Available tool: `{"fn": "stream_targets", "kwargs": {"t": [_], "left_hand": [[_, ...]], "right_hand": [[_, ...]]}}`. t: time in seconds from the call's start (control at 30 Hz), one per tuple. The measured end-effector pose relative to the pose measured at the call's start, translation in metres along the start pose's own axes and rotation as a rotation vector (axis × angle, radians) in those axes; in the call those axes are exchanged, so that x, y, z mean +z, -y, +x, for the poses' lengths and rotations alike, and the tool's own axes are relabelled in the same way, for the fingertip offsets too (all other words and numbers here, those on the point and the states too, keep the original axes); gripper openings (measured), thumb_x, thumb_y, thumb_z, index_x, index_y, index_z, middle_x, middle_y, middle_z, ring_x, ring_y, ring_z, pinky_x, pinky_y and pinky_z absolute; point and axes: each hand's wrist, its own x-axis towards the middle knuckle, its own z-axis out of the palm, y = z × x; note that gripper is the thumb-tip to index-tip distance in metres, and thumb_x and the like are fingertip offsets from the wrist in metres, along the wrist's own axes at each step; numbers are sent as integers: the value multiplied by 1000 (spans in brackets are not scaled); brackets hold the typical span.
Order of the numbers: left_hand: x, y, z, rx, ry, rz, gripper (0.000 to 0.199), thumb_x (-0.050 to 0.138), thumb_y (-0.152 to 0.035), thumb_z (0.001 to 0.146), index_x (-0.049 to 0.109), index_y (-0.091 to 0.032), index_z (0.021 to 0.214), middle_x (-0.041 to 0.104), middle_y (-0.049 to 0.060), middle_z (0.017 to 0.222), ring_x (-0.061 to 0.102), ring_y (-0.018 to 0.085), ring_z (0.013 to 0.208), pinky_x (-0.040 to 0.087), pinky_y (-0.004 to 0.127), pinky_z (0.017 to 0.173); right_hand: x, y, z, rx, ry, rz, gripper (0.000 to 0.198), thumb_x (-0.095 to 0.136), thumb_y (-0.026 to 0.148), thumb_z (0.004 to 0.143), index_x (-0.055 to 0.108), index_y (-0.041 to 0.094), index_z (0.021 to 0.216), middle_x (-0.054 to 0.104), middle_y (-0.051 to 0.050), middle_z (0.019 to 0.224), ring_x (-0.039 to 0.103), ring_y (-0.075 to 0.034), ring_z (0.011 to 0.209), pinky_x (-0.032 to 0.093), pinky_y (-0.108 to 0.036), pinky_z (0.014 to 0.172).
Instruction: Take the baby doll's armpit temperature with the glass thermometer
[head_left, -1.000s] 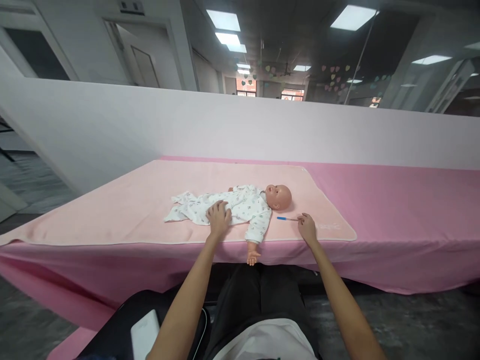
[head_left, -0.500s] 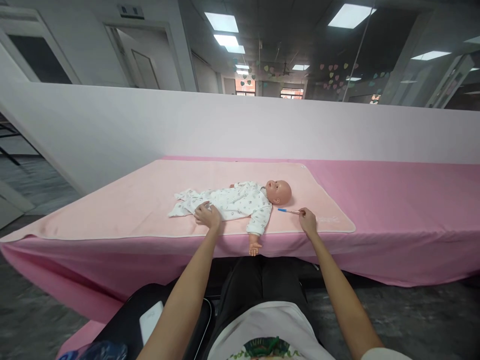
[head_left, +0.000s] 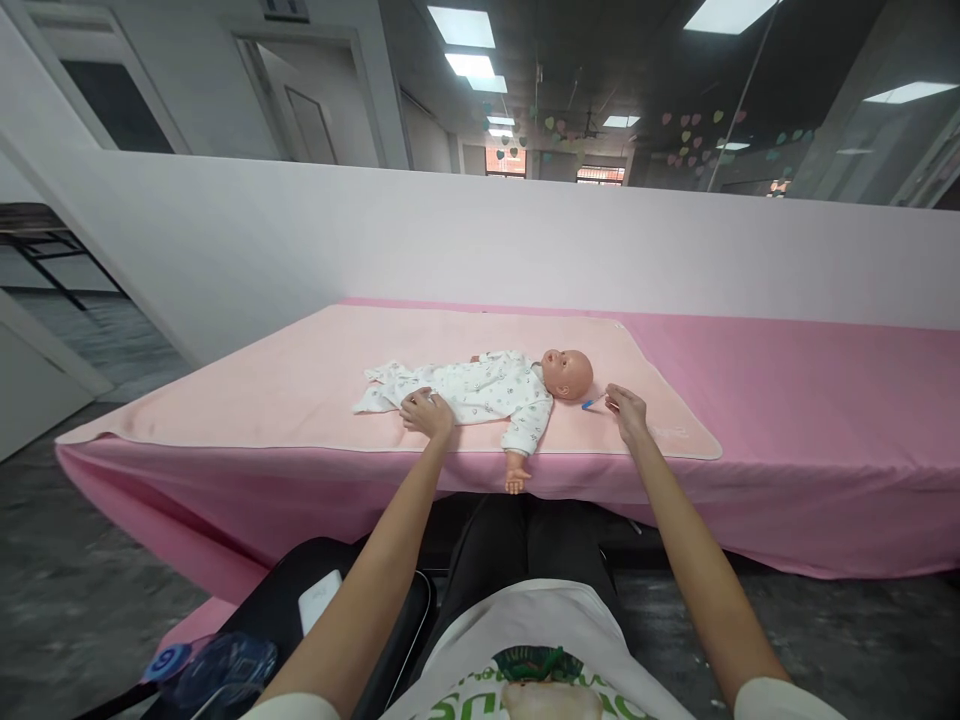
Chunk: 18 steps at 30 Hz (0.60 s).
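A baby doll in a white patterned onesie lies on its back, head to the right, one arm hanging over the front edge. My left hand rests beside the doll's legs, touching the cloth of the onesie, fingers apart. Near the doll's head, my right hand pinches a slim stick with a blue end. The blue end points left and slightly down, just below the head. The fingers cover the stick's other end, and its exact kind is unclear.
A peach mat lies under the doll on a pink-covered table. A white wall with glass above stands behind. At lower left, a black seat bears a white flat object and a clear bottle.
My right hand has lifted slightly, and the stick has tilted, its blue end now lower and closer below the doll's head. My left hand stays by the legs. The view has shifted.
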Motion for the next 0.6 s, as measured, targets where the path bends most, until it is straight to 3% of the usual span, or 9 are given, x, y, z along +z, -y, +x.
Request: {"fn": "stream_targets", "kwargs": {"t": [0.27,0.4,0.6], "left_hand": [[4,3,3,-65,-43,-31,21,40,-17,77,50,-18,95,48,13,110,41,30,108,31,48,88],[4,3,4,-96,-92,-50,22,40,-18,77,49,-17,97,49,13,108,43,30,105,33,46,87],[-2,0,0,-43,-139,-5,18,39,-22,78,49,-17,92,54,12,100,47,29,100,34,45,85]], "right_hand": [[24,37,-3,-78,181,-221,23,62,31,63,69,14,76,68,-4,73,60,-13,63,45,-23,59],[26,44,-10,-126,224,-430,15,62,28,64,69,18,73,69,-4,76,61,-15,71,42,-22,62],[24,43,-16,-92,246,-691,9,63,23,66,64,18,59,65,-3,62,62,-18,68,38,-22,56]]}}
